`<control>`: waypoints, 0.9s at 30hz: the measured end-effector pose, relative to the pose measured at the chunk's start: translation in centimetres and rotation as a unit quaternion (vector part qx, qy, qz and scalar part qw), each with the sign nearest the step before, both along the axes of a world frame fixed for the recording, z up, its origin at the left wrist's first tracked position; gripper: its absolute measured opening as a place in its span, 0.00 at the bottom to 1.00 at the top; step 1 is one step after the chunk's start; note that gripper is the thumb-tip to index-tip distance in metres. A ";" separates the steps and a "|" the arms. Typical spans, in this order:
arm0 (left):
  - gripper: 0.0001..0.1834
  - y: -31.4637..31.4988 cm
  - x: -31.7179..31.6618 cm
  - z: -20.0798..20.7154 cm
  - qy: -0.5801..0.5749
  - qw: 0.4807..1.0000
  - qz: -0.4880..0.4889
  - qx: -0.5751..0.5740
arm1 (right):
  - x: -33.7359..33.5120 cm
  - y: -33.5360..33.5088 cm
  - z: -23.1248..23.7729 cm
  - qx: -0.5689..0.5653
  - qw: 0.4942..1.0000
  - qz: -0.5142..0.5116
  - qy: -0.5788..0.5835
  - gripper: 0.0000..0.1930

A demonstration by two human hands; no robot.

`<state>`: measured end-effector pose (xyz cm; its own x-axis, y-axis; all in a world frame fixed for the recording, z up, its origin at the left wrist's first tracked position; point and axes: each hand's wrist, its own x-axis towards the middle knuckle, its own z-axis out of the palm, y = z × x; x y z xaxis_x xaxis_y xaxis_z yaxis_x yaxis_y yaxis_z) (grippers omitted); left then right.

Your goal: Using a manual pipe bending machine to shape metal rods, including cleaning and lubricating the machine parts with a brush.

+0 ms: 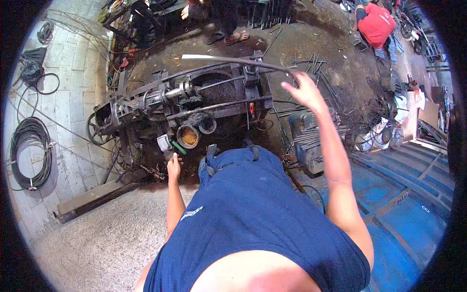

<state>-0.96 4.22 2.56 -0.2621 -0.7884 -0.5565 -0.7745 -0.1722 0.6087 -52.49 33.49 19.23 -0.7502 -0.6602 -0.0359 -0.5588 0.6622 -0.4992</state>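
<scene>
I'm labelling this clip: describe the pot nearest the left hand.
Find the long dark machine, upper left of centre. Along its near side, beyond the left hand, is the left pot of a pair. Orange-yellow contents set it apart; its neighbour looks grey.

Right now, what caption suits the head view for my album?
Right hand at one end of a long rod, left hand beside a dark metal machine.
</scene>
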 end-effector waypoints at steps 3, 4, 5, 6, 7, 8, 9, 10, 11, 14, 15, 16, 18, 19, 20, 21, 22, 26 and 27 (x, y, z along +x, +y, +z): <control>0.31 -0.2 0.8 -0.5 0.015 1.000 -0.005 -0.008 | 1.7 -1.9 -2.5 0.040 0.999 0.015 0.010 0.33; 0.31 -0.1 1.2 -0.5 0.005 1.000 0.003 0.006 | 2.1 -2.1 -3.3 0.042 0.999 0.010 -0.020 0.32; 0.31 0.2 1.6 -0.5 0.015 1.000 0.000 -0.002 | 2.3 -2.5 -4.0 0.031 0.992 -0.015 -0.119 0.32; 0.31 0.5 2.1 -0.4 -0.004 1.000 -0.004 -0.005 | 2.4 -2.9 -4.7 0.001 0.979 -0.028 -0.202 0.31; 0.31 0.8 2.5 -0.3 -0.025 1.000 -0.007 -0.008 | 3.0 -3.5 -5.4 -0.040 0.976 -0.053 -0.205 0.31; 0.31 1.4 2.9 -0.2 -0.026 1.000 -0.003 -0.008 | 3.4 -3.8 -5.8 -0.045 0.977 -0.041 -0.207 0.31; 0.31 2.0 3.3 -0.1 -0.035 0.999 0.009 -0.015 | 4.0 -4.3 -6.1 -0.092 0.958 -0.091 -0.256 0.30; 0.31 2.5 3.6 0.1 -0.044 0.999 0.019 -0.022 | 4.6 -4.8 -6.3 -0.126 0.929 -0.157 -0.311 0.30; 0.31 3.1 3.9 0.3 -0.047 0.998 0.022 -0.022 | 5.1 -5.2 -6.3 -0.158 0.935 -0.153 -0.278 0.27; 0.31 4.1 3.9 0.8 -0.044 0.997 0.060 0.020 | 5.4 -7.0 -5.4 -0.187 0.958 -0.148 -0.158 0.24; 0.29 4.2 4.1 1.3 -0.077 0.997 0.015 -0.001 | 5.2 -7.8 -5.0 -0.191 0.961 -0.156 -0.128 0.21; 0.29 4.2 3.8 1.4 -0.082 0.996 0.019 0.003 | 4.9 -8.8 -4.6 -0.171 0.961 -0.166 -0.140 0.21; 0.29 3.6 3.2 1.9 -0.083 0.996 0.016 -0.032 | 4.7 -10.8 -4.1 -0.156 0.945 -0.086 -0.273 0.19; 0.29 3.4 2.9 2.1 -0.071 0.996 0.009 -0.046 | 5.1 -11.2 -4.0 -0.177 0.956 -0.003 -0.234 0.18; 0.28 3.1 2.6 2.4 -0.061 0.997 0.007 -0.047 | 5.7 -12.3 -4.2 -0.186 0.955 0.036 -0.227 0.18; 0.28 2.9 2.3 2.6 -0.045 0.998 0.004 -0.053 | 6.4 -13.6 -4.4 -0.216 0.939 0.061 -0.259 0.17; 0.28 2.8 1.9 2.7 -0.052 0.998 0.004 -0.046 | 6.9 -14.8 -4.7 -0.229 0.924 0.074 -0.298 0.17; 0.28 2.1 0.6 2.8 -0.059 0.998 -0.001 -0.025 | 7.0 -17.9 -6.3 -0.191 0.941 0.055 -0.274 0.14; 0.27 2.2 0.4 2.8 -0.043 0.998 -0.005 -0.037 | 7.1 -18.4 -6.8 -0.209 0.935 0.048 -0.284 0.14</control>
